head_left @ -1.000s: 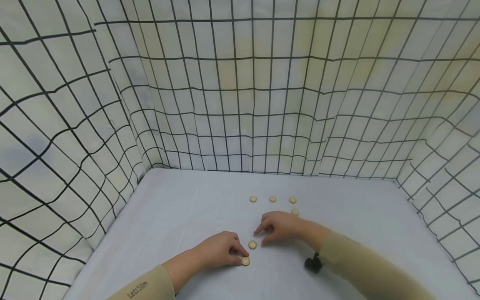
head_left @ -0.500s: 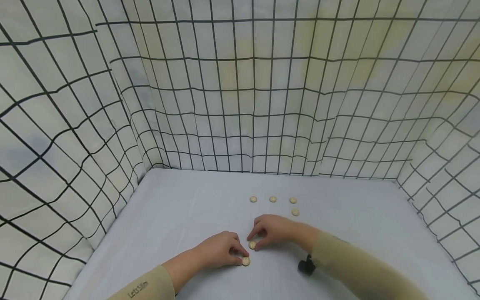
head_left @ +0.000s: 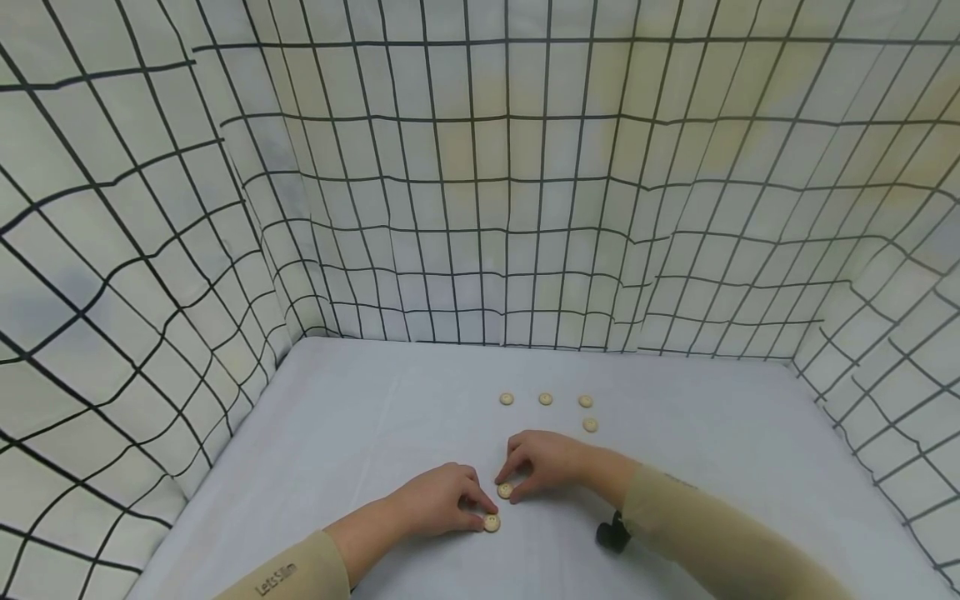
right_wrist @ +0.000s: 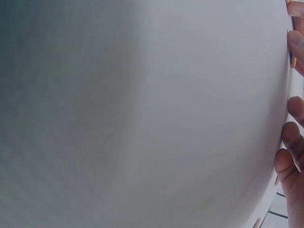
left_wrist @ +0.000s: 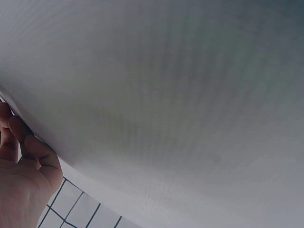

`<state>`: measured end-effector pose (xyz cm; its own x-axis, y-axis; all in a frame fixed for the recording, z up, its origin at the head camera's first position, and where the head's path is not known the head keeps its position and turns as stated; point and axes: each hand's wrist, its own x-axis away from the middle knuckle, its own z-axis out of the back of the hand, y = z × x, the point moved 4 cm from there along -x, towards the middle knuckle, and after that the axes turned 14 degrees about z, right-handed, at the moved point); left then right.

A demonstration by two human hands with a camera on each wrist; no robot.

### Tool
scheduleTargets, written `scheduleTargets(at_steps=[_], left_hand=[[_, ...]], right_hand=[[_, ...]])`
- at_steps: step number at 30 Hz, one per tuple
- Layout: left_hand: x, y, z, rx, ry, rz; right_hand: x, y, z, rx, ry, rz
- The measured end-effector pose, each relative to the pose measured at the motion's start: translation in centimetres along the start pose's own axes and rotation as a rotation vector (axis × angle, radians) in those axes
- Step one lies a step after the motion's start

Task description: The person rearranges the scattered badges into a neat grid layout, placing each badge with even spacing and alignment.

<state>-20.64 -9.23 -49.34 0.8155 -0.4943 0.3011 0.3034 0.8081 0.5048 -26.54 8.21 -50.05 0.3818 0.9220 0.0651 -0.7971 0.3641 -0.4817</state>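
Note:
Two pale, round wooden buttons lie near the front middle of the white table (head_left: pixel 360 417). The nearer button (head_left: pixel 491 523) is pinched at its left edge between the thumb and forefinger of my left hand (head_left: pixel 442 500). Just beyond it, my right hand (head_left: pixel 551 460) has its thumb and forefinger at either side of the second button (head_left: pixel 505 492). The wrist views mostly show the white surface. My left hand (left_wrist: pixel 28 175) is at the left edge of one, and my right fingers (right_wrist: pixel 290 135) touch the surface in the other.
Farther back lie three similar buttons in a row: a left one (head_left: pixel 507 399), a middle one (head_left: pixel 546 399) and a right one (head_left: pixel 586 401). Another button (head_left: pixel 590 425) sits just in front of the right one. White walls with a black grid (head_left: pixel 480 208) enclose the table.
My right hand has moved left and slightly toward me, and its fingers have come to the second button. The left hand and the buttons have stayed in place.

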Motion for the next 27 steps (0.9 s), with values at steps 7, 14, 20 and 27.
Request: scheduleTargets(at_steps=[7, 14, 20, 27], left_hand=[[-0.04, 0.03, 0.0, -0.007, 0.003, 0.005], [-0.07, -0.05, -0.08, -0.012, 0.002, 0.01], [-0.08, -0.09, -0.12, -0.014, 0.004, 0.02], [-0.07, -0.16, -0.24, -0.018, -0.004, 0.022]], right_hand=[[0.12, 0.06, 0.0, -0.015, 0.021, -0.011], [-0.03, 0.16, 0.01, -0.063, 0.012, -0.025], [0.0, 0.28, -0.02, -0.087, 0.02, -0.028], [0.29, 0.26, -0.03, -0.099, 0.046, -0.044]])
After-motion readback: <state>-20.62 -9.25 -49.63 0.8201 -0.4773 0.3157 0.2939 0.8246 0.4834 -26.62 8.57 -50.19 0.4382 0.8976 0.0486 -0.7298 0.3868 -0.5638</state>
